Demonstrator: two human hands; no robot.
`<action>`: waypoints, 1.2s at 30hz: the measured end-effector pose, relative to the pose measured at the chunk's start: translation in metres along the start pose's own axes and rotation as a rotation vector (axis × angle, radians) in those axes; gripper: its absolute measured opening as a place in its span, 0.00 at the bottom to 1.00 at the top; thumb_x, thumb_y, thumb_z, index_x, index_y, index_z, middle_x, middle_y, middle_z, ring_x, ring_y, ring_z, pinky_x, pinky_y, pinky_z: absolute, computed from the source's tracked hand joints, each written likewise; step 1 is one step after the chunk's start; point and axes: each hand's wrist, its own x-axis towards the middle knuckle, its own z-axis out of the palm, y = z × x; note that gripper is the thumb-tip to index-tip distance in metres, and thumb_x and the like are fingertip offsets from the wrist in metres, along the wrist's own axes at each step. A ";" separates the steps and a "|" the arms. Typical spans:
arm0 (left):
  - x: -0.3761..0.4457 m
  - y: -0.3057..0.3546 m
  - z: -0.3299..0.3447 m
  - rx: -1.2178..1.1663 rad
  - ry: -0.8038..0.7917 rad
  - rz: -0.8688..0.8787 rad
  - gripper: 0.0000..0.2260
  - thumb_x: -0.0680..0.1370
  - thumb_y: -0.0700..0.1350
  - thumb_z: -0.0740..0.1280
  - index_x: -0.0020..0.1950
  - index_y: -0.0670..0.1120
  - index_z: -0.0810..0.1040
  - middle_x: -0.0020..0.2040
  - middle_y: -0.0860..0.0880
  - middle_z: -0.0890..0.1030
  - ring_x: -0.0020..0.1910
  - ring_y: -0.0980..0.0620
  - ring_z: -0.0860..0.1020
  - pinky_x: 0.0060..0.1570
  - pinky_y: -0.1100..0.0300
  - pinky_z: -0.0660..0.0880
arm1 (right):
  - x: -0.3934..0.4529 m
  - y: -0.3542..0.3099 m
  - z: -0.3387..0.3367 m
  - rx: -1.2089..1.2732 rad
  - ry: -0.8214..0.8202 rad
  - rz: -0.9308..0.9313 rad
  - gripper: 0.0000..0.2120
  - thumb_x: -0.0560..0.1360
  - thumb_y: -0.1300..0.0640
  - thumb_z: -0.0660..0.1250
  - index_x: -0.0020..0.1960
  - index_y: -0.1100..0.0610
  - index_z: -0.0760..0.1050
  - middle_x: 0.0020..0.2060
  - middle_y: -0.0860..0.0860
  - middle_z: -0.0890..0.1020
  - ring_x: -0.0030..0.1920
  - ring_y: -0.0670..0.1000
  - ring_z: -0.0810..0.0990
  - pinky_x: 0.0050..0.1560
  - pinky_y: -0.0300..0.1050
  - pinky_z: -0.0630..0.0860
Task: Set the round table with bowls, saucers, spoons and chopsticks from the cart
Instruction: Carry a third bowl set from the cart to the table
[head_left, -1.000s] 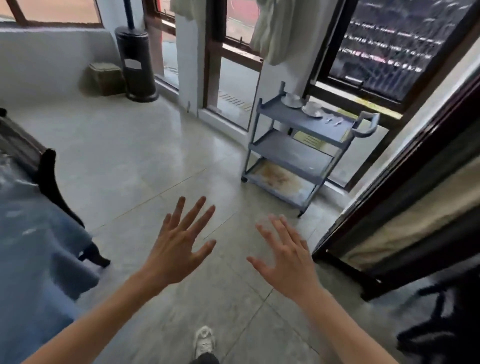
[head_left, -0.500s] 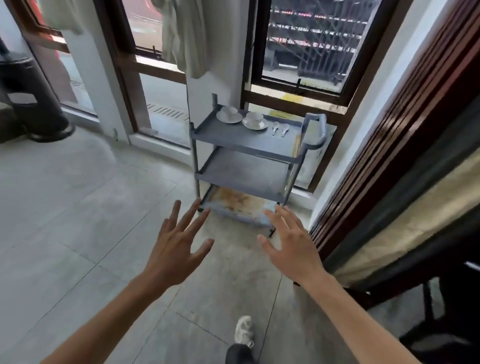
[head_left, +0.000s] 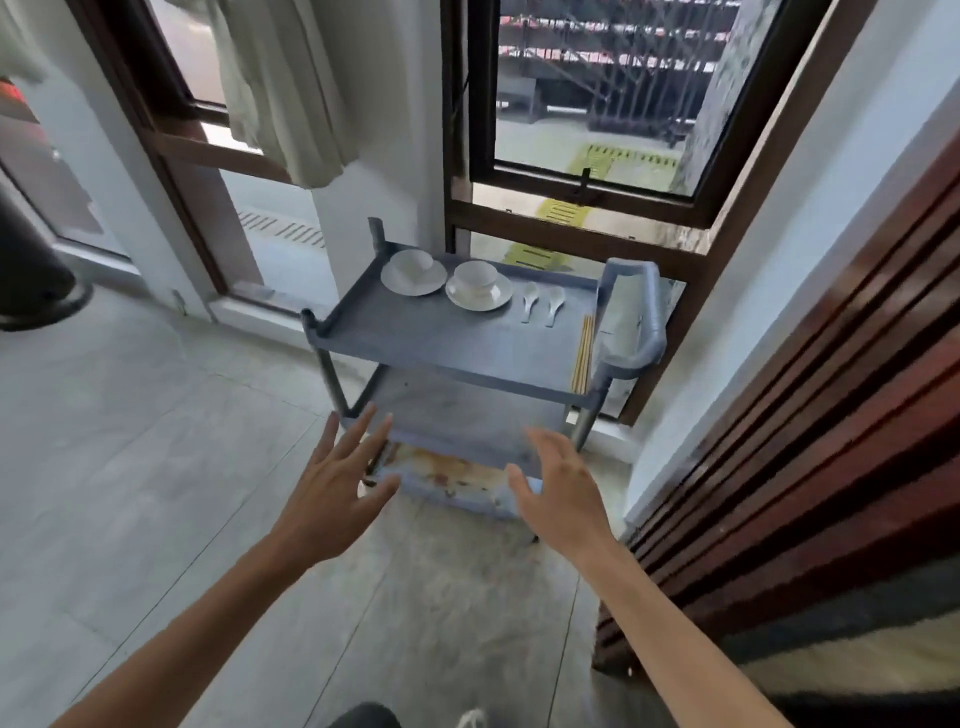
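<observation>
1. On the top shelf of a grey three-shelf cart (head_left: 415, 338), at its far side, stand two white bowls, each on its own saucer: the left bowl (head_left: 414, 261) and the right bowl (head_left: 476, 274), their saucers just beside each other.
2. Right of them lie two white spoons (head_left: 542, 301), side by side. A bundle of chopsticks (head_left: 583, 356) lies along the right edge, near the cart's handle (head_left: 647, 317).
3. The left hand (head_left: 332, 493) and right hand (head_left: 563, 493) hang in the air, near the cart's lower shelves, fingers spread wide, holding nothing.
4. Risks, as I judge them: a bowl lifted by its saucer may slide off; the close-set saucers may knock together; the thin chopsticks may roll or scatter if grasped loosely.
5. The cart stands against a window (head_left: 587, 104), with a dark wooden slatted panel (head_left: 805, 415) to its right.
</observation>
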 end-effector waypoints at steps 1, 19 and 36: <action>0.021 -0.001 0.003 -0.013 -0.006 -0.001 0.33 0.82 0.62 0.60 0.84 0.60 0.51 0.83 0.63 0.45 0.82 0.54 0.36 0.80 0.44 0.53 | 0.018 0.006 0.000 0.005 0.004 0.012 0.25 0.82 0.48 0.65 0.77 0.53 0.67 0.73 0.52 0.72 0.72 0.54 0.72 0.68 0.54 0.74; 0.436 -0.015 0.094 -0.294 -0.377 -0.035 0.25 0.84 0.49 0.65 0.81 0.49 0.66 0.80 0.47 0.69 0.78 0.46 0.68 0.75 0.51 0.63 | 0.325 0.114 0.049 -0.021 0.062 0.621 0.17 0.83 0.52 0.62 0.72 0.51 0.72 0.69 0.49 0.76 0.64 0.53 0.78 0.60 0.52 0.76; 0.575 0.008 0.182 -0.406 -0.440 -0.322 0.06 0.78 0.44 0.66 0.51 0.48 0.82 0.48 0.47 0.85 0.52 0.43 0.84 0.51 0.54 0.76 | 0.421 0.161 0.061 -0.323 0.051 0.896 0.13 0.85 0.54 0.57 0.66 0.57 0.71 0.63 0.55 0.74 0.55 0.62 0.83 0.52 0.56 0.80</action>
